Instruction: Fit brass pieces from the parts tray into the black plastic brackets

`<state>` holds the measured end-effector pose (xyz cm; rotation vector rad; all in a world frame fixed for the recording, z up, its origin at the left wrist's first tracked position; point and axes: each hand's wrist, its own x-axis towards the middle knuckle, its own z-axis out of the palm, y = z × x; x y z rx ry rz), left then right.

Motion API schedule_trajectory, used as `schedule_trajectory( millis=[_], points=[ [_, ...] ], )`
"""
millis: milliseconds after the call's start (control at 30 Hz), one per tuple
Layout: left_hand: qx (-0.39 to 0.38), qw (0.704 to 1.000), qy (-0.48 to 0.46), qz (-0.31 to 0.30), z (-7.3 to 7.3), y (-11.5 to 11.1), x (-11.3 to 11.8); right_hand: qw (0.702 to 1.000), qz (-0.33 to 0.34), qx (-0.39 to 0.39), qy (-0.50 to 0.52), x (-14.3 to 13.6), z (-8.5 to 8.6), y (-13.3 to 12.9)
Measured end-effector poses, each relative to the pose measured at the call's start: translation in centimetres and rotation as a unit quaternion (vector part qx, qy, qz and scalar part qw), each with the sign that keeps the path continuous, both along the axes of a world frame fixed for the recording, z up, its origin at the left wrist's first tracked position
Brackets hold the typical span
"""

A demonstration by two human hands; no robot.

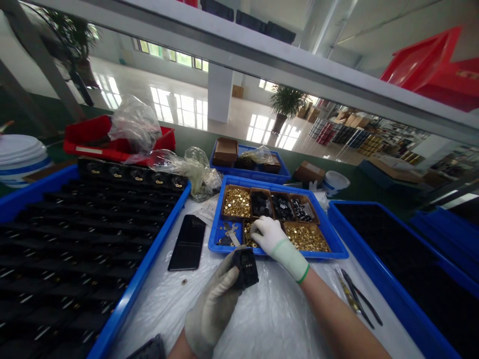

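Gloved in grey-white, my left hand (217, 299) grips a black plastic housing (247, 269) with small metal parts on its face, above the plastic-covered table. My right hand (270, 235), in a white glove with a green cuff, reaches into a small cardboard box of brass parts (247, 234); its fingers curl down and what they touch is hidden. That box stands in a blue tray (215, 239) beside boxes of brass nuts (236, 202), brass pieces (305, 237) and black parts (282, 207). A small wrench (232, 234) lies in the tray's left compartment.
A large blue crate (130, 279) with rows of black housings stands left, another blue crate (359, 249) right. A black phone (187, 243) and pliers (361, 299) lie on the table. Behind are a red bin (86, 139) and plastic bags (198, 172); a shelf beam (239, 37) crosses above.
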<state>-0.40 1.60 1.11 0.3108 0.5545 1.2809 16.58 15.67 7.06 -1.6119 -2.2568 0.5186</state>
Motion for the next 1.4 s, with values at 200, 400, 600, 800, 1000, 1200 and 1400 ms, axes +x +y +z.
schedule_trajectory(
  millis=[200,400,600,800,1000,1200,1400],
  points=[
    [-0.002,1.000,-0.026,0.007,0.3,0.1,0.2,0.994,-0.060,0.004,0.087,1.7,-0.6,-0.6],
    [0.019,0.999,-0.025,-0.012,0.1,0.0,0.2,0.982,-0.070,-0.005,0.173,3.5,-0.3,-1.9],
    [0.052,0.998,0.021,-0.001,0.0,0.1,0.0,0.956,-0.052,-0.058,0.283,3.1,1.7,-5.6],
    [0.075,0.995,0.063,0.001,1.2,-0.2,-0.3,0.913,-0.059,-0.114,0.387,1.3,2.5,-10.2],
    [0.085,0.994,0.074,-0.006,1.7,-0.1,-0.5,0.934,-0.036,-0.067,0.349,0.7,1.7,-12.2],
    [0.086,0.992,0.096,-0.017,1.5,-0.1,-0.7,0.938,-0.026,-0.096,0.333,0.3,1.0,-12.5],
    [0.091,0.990,0.102,-0.028,1.4,-0.1,-0.7,0.931,-0.036,-0.113,0.346,-0.1,0.9,-12.3]
  ],
)
